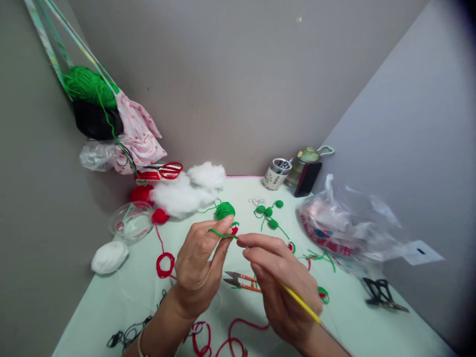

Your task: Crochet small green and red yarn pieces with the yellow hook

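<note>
Fingers of the left hand (200, 264) pinch a small red, white and green crocheted piece (234, 229), frame centre, with its green strand (223, 235). Fingers of the right hand (284, 285) close round one yellow-handled hook (302, 303); tip contact unconfirmed.

Risks, as judged: a slackened left pinch could lose the strand; loose red yarn (209, 339), bottom centre, could tangle if a forearm drags it.

Count on the counter (353, 317), near to far: black hair clip (379, 300), one, lower right; snips (238, 284), one, below centre; white yarn ball (109, 258), one, left; small green balls (273, 224), four, right of centre; larger green ball (225, 210), one, centre; phone (308, 179), one, and tin (275, 176), one, right of centre.
</note>
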A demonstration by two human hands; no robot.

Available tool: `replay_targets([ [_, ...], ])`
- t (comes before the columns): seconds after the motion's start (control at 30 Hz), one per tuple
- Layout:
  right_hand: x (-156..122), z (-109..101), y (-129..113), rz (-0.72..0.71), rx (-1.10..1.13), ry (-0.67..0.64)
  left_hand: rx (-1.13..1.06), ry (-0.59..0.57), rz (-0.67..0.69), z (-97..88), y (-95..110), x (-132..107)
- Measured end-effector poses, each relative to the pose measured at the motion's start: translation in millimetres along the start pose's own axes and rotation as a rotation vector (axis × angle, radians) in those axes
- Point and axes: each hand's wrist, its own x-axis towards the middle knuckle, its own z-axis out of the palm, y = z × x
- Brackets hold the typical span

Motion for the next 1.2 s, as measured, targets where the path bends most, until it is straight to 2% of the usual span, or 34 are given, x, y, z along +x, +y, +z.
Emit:
replay_targets([
  [0.17,-1.5,1.8,2.1,0.233,0.206,0.026,0.016,-0.001,0.032,1.6,-0.4,-0.2],
  [0.33,-0.9,7.9,7.1,0.262,0.237,0.063,-0.027,-0.013,0.02,4.9,-4.4,-3.4],
  [0.4,-1.3,10.0,6.7,0.224,0.187,0.074,-0.051,-0.007,-0.002,6.1,-5.9,-4.7],
  [0.5,-3.5,11.7,5.8,0.087,0.029,0.049,-0.099,0.009,-0.08,6.8,-6.3,-6.6],
  [0.67,-8.3,14.4,12.5,-0.14,-0.218,0.003,-0.187,0.008,-0.341,5.6,-0.1,-7.3],
  [0.77,-8.9,14.1,15.1,-0.164,-0.224,0.012,-0.237,0.001,-0.43,5.0,4.9,-6.2],
  [0.87,-5.8,9.5,12.0,-0.081,-0.13,-0.007,-0.28,0.007,-0.459,4.6,7.6,-5.6],
  [0.93,-1.4,5.0,9.8,0.025,0.023,-0.005,-0.284,0.006,-0.44,3.8,7.0,-5.4],
  [1.1,11.3,-2.1,16.7,0.41,0.439,0.053,-0.165,-0.049,-0.165,1.4,0.1,-2.6],
  [1.17,13.2,-2.5,20.7,0.486,0.52,0.07,-0.14,-0.08,-0.115,2.1,-1.7,-1.3],
  [1.2,13.0,-2.3,21.5,0.484,0.507,0.07,-0.142,-0.089,-0.141,2.9,-1.9,-0.9],
])
